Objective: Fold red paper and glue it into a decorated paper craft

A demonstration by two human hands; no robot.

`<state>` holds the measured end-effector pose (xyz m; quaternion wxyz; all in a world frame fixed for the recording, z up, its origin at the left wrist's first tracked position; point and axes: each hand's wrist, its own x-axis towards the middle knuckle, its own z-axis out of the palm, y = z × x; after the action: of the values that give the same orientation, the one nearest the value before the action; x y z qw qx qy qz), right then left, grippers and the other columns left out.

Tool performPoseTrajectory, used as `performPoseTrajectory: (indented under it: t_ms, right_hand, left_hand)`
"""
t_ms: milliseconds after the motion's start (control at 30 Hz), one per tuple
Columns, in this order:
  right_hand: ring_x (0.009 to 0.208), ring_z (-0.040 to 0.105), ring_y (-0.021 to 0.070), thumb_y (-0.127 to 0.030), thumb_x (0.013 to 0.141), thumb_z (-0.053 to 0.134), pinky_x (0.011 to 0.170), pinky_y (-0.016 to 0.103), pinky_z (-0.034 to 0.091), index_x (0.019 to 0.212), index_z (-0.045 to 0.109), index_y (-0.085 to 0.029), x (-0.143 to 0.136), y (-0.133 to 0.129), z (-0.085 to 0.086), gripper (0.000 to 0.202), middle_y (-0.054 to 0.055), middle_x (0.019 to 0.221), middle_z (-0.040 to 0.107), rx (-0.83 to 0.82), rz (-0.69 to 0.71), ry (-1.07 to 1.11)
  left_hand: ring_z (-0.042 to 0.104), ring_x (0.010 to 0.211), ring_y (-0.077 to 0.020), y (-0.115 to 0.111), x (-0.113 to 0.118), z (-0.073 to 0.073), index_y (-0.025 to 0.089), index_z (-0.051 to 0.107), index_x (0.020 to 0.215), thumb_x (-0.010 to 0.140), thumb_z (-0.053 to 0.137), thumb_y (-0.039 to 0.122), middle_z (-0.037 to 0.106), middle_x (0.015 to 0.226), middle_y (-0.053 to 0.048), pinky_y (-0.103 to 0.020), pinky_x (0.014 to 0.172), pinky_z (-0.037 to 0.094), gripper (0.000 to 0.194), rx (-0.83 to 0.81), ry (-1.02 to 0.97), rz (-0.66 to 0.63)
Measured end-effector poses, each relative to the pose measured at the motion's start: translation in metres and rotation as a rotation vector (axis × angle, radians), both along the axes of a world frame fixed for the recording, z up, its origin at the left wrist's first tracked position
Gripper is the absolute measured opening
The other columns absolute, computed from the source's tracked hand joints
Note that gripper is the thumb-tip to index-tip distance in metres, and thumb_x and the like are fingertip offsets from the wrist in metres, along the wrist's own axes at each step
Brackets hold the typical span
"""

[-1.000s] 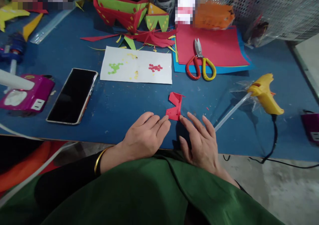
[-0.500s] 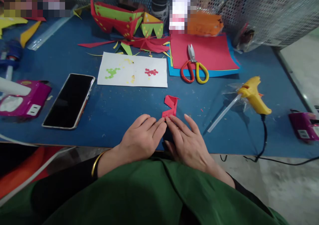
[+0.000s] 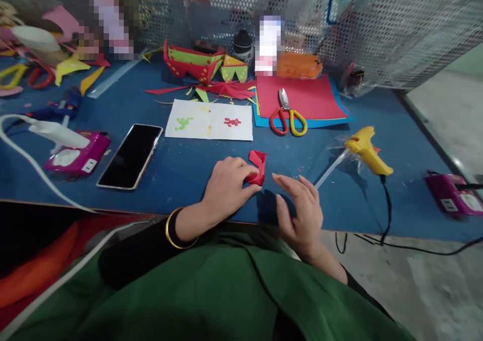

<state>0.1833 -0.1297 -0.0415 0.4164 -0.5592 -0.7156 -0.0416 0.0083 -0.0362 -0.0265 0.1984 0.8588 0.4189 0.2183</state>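
Pinching left hand (image 3: 231,184): now gripping the red folded paper (image 3: 261,165).
Right hand (image 3: 302,207): drawn back, loosely open, empty; one hand alone steadies it.

The tabletop (image 3: 181,172) is blue. The card (image 3: 217,120) is white, patterned with green, yellow and red flecks. On its near side, the folded paper (image 3: 261,167) is red. Behind it, the paper mask (image 3: 199,72) is red and green, dotted yellow. Right of it, the scissors (image 3: 285,105) pair red and yellow handles; the glue gun (image 3: 367,147) is yellow. Left of it, the phone (image 3: 130,156) shows black.
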Motion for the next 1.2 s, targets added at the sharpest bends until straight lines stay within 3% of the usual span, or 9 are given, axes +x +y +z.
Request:
performPoseTrajectory:
  t_ms: [133,233,333,433,600,700,800,1067,1200]
  right_hand:
    - [0.111,0.072,0.022,-0.011,0.093,0.053,0.108,0.046,0.048,0.138,0.056,-0.022,-0.001,-0.001,-0.004,0.046,0.008,0.117,0.078,0.041,0.01,0.008]
    - [0.114,0.071,0.0237,-0.01,0.094,0.052,0.107,0.049,0.05,0.138,0.054,-0.021,0.0,-0.004,0.001,0.045,0.009,0.116,0.078,0.057,0.021,0.055]
    - [0.115,0.071,0.0256,-0.014,0.097,0.054,0.105,0.05,0.053,0.14,0.055,-0.022,0.008,0.002,0.016,0.043,0.011,0.121,0.076,0.059,-0.018,0.217]
    - [0.117,0.071,0.0271,-0.025,0.099,0.056,0.103,0.049,0.056,0.134,0.061,-0.022,0.025,0.027,0.039,0.035,0.013,0.126,0.073,0.021,-0.021,0.429]
    - [0.112,0.072,0.0245,-0.037,0.093,0.065,0.097,0.046,0.058,0.112,0.073,-0.024,0.051,0.094,0.067,0.025,0.008,0.116,0.078,-0.151,0.203,0.583]
    - [0.106,0.073,0.0228,-0.042,0.093,0.064,0.095,0.044,0.058,0.107,0.075,-0.023,0.056,0.123,0.069,0.026,0.007,0.109,0.079,-0.293,0.347,0.567]
    - [0.101,0.073,0.0227,-0.045,0.091,0.066,0.093,0.044,0.057,0.108,0.076,-0.021,0.055,0.137,0.061,0.031,0.008,0.107,0.079,-0.366,0.343,0.495]
    - [0.118,0.069,0.0269,-0.041,0.089,0.069,0.103,0.049,0.051,0.098,0.077,-0.023,0.053,0.142,0.037,0.022,0.011,0.116,0.077,-0.327,0.336,0.381]
    - [0.116,0.069,0.027,-0.038,0.088,0.071,0.102,0.05,0.051,0.089,0.076,-0.022,0.051,0.14,0.033,0.017,0.011,0.115,0.077,-0.251,0.314,0.26]
  left_hand:
    - [0.061,0.092,-0.0254,0.002,0.013,0.001,0.022,0.076,0.084,0.084,0.078,0.029,0.075,0.096,-0.004,-0.041,0.082,0.042,0.007,-0.075,-0.031,-0.016]
    - [0.061,0.093,-0.0248,0.005,0.013,0.007,0.02,0.073,0.079,0.083,0.076,0.024,0.075,0.093,-0.004,-0.043,0.087,0.044,0.007,-0.17,-0.183,0.017]
    - [0.066,0.096,-0.022,0.016,0.01,0.023,0.019,0.071,0.086,0.089,0.071,0.028,0.077,0.098,-0.006,-0.041,0.091,0.049,0.01,-0.512,-0.57,0.05]
    - [0.07,0.094,-0.0178,0.031,0.008,0.043,0.018,0.068,0.092,0.097,0.062,0.029,0.077,0.103,-0.006,-0.036,0.085,0.055,0.013,-0.931,-0.933,0.03]
    - [0.067,0.068,-0.012,0.058,0.009,0.065,0.018,0.066,0.087,0.103,0.055,0.026,0.073,0.079,-0.002,-0.029,0.069,0.055,0.022,-1.359,-1.298,0.135]
    - [0.066,0.065,-0.013,0.07,0.007,0.062,0.017,0.067,0.087,0.103,0.054,0.026,0.071,0.076,-0.003,-0.029,0.067,0.054,0.023,-1.423,-1.374,0.182]
    - [0.065,0.064,-0.0134,0.078,0.004,0.051,0.017,0.066,0.087,0.103,0.054,0.025,0.07,0.075,-0.003,-0.028,0.063,0.054,0.022,-1.443,-1.409,0.256]
    - [0.063,0.062,-0.0107,0.078,0.008,0.04,0.015,0.064,0.087,0.104,0.052,0.021,0.067,0.074,-0.002,-0.024,0.059,0.053,0.022,-1.461,-1.491,0.356]
    - [0.063,0.064,-0.0112,0.075,0.013,0.042,0.016,0.064,0.085,0.103,0.051,0.018,0.067,0.075,-0.002,-0.026,0.064,0.054,0.022,-1.342,-1.361,0.396]
